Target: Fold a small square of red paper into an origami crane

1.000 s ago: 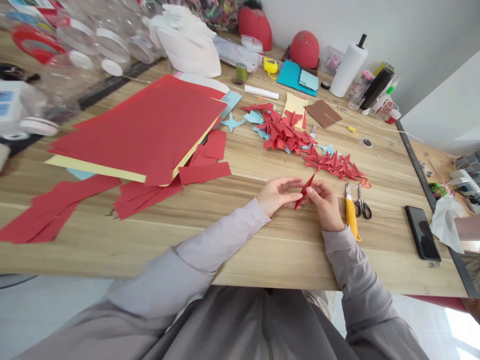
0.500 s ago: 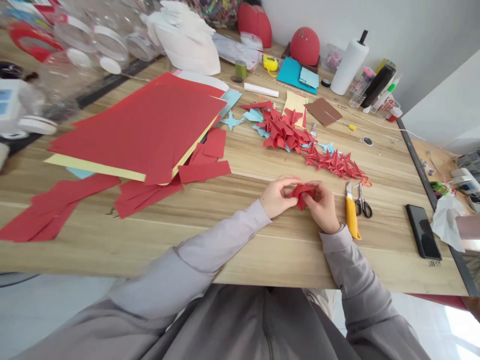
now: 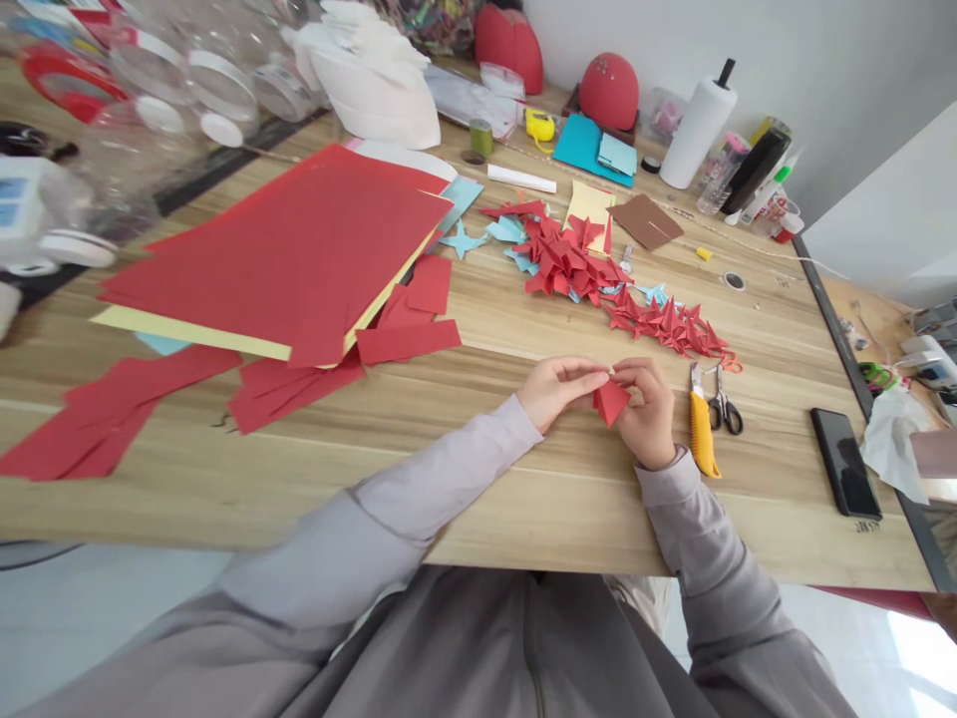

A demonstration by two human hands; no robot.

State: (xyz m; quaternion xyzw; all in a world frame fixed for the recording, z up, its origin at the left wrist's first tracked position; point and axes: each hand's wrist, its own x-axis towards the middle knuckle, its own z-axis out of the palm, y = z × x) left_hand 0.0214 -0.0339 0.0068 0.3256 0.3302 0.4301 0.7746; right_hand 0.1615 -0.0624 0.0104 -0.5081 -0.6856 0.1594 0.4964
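Between my two hands is a small folded piece of red paper (image 3: 611, 402), its pointed lower part hanging down. My left hand (image 3: 557, 389) pinches its top edge between thumb and fingers. From the other side my right hand (image 3: 649, 411) grips it, fingers curled. Beyond the hands lies a heap of folded red paper stars (image 3: 568, 261), with a row of more red stars (image 3: 668, 324) to its right. A utility knife with a yellow handle (image 3: 701, 434) and black-handled scissors (image 3: 724, 411) rest just right of my right hand.
Large red sheets (image 3: 299, 249) are stacked at left, with cut red strips (image 3: 112, 409) around them. A phone (image 3: 844, 464) lies near the right edge. Clear plastic jars (image 3: 216, 85) stand back left. Another person's arm (image 3: 934, 454) shows at far right.
The red paper has been turned and folded narrower, so a pointed flap now hangs below my fingers. Both hands stay in nearly the same place.
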